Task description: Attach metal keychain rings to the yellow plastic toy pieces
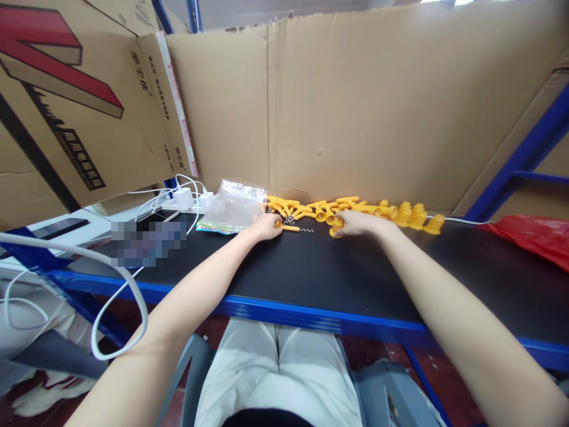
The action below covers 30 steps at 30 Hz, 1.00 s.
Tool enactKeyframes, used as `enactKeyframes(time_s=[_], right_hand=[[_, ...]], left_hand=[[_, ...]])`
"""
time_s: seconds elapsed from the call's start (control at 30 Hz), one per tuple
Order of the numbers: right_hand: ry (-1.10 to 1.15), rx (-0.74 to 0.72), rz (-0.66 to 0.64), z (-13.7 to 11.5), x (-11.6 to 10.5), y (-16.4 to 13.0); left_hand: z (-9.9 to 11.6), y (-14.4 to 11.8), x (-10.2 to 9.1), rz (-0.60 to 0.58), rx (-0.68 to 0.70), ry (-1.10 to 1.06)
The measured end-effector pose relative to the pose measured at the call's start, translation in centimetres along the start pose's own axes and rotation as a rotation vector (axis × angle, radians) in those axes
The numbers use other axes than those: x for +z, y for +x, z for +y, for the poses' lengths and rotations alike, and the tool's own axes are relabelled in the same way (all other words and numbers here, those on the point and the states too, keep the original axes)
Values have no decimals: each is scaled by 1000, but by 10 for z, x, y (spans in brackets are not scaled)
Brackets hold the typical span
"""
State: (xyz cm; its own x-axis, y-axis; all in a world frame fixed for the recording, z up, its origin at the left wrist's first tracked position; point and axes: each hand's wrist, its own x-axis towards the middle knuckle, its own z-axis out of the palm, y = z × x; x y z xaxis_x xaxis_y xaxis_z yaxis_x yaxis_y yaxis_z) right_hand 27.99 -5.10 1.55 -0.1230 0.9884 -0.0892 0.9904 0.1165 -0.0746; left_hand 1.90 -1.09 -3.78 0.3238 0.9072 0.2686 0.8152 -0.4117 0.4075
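Observation:
My left hand [268,226] is closed around a yellow plastic piece with a ridged shaft [291,229], which points to the right. A thin metal spring [306,230] lies at the shaft's tip; whether the two are joined I cannot tell. To the right, my right hand [355,222] has its fingers closed on a yellow flared plastic cup [336,230] at the table surface. Between and behind my hands lie several yellow forked plastic pieces [302,212] and a small heap of metal springs [290,219].
Several yellow flared cups [416,217] stand on the black tabletop [302,267] at right. A clear plastic bag [235,204] lies left of my left hand. White cables [133,290] loop past my left arm. Cardboard [355,107] walls the back; a red bag [533,234] lies far right.

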Motion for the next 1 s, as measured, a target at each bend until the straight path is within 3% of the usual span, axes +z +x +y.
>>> enactKeyframes(time_s=[0.17,0.4,0.67,0.83,1.0], right_hand=[[-108,48,-16,-2,-7,-7],[-122,39,-42,-1,-8,-7],[-82,-27,-44,12,-1,5],[-83,-24,-83,8,-2,-1],[-46,-122,-41,0,5,2]], left_hand=[[2,0,3,-25,59,55],[-1,1,3,-2,84,-84],[2,-2,-1,-109,107,131],[3,-3,-2,-113,109,157],[2,-2,-2,-107,107,148]])
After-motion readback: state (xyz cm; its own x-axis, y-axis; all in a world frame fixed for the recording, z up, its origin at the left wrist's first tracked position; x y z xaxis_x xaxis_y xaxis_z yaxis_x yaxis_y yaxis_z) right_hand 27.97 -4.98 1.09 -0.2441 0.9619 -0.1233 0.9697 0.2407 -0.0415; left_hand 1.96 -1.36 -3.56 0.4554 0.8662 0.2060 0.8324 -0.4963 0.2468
